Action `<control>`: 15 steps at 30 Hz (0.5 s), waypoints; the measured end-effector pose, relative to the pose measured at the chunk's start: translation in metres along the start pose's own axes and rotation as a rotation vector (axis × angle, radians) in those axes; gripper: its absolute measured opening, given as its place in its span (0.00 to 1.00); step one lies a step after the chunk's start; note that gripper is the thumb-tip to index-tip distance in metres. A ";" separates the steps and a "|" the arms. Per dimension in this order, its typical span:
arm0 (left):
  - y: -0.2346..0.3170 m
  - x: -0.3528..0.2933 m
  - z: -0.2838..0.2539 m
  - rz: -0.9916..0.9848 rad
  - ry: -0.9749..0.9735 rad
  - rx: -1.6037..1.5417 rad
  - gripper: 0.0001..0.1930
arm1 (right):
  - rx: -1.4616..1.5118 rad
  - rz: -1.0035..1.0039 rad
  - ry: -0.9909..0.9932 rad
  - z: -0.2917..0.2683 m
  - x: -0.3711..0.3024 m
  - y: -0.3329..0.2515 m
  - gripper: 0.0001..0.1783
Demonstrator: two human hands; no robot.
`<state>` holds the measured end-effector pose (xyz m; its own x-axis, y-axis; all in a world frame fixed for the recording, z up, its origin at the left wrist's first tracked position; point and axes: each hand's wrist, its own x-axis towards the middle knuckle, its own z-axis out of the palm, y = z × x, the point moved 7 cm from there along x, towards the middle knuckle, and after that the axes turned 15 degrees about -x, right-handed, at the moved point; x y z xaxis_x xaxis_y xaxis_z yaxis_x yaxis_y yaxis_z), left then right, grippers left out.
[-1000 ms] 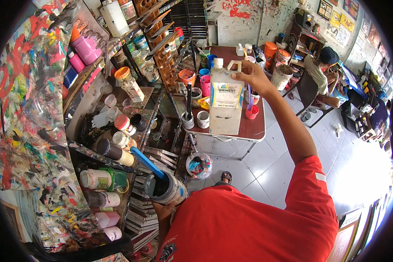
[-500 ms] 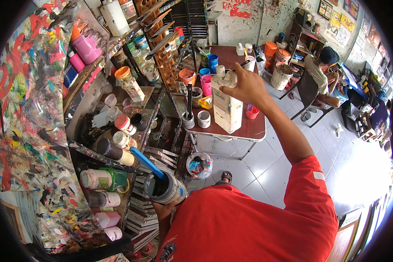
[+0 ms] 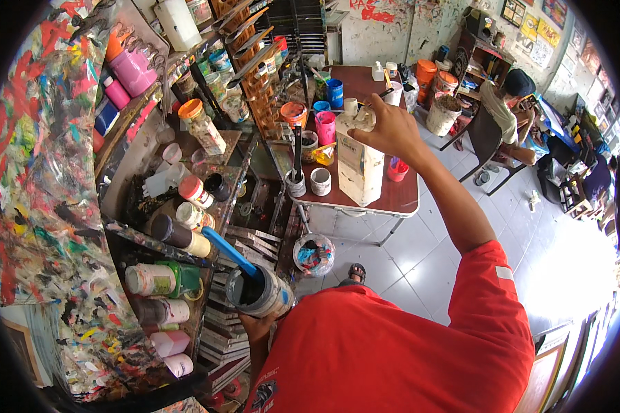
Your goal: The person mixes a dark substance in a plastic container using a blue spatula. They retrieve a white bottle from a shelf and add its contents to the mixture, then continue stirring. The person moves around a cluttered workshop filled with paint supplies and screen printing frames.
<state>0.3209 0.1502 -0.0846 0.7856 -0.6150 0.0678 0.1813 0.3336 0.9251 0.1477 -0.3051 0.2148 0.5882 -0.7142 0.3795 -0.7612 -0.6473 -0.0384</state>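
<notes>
My left hand (image 3: 258, 323) is wrapped round the underside of a grey, paint-smeared pot (image 3: 277, 297). Dark paint coats the pot's inside, and a blue-handled stirrer (image 3: 231, 249) leans out of it. Over the brown table (image 3: 403, 196), my right hand (image 3: 391, 129) grips the handle area of a big white plastic jug (image 3: 359, 168); thumb and forefinger curve about its top, the other fingers largely hidden. The jug is upright near the front edge; whether its base touches the table is unclear. Beside it stand a small white cup (image 3: 320, 182) and a pink-red cup (image 3: 397, 169).
Paint bottles and jars crowd the shelf (image 3: 235, 162) at left, beside a paint-spattered sheet (image 3: 41, 206). Blue, pink and orange tubs stand along the table's left. On the floor is a clear bucket of rags (image 3: 314, 255). A person (image 3: 510, 113) sits at the far right.
The view has shifted slightly, with most things sitting a little higher in the picture. Both hands keep their holds; the white jug has barely moved.
</notes>
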 end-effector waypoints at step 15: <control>0.011 0.000 0.012 0.007 -0.023 -0.103 0.51 | 0.306 -0.100 -0.049 0.021 0.012 0.006 0.37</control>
<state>0.3160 0.1447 -0.0698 0.7735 -0.6282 0.0842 0.2364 0.4091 0.8813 0.1557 -0.3231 0.1993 0.6740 -0.6504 0.3504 -0.5863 -0.7594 -0.2818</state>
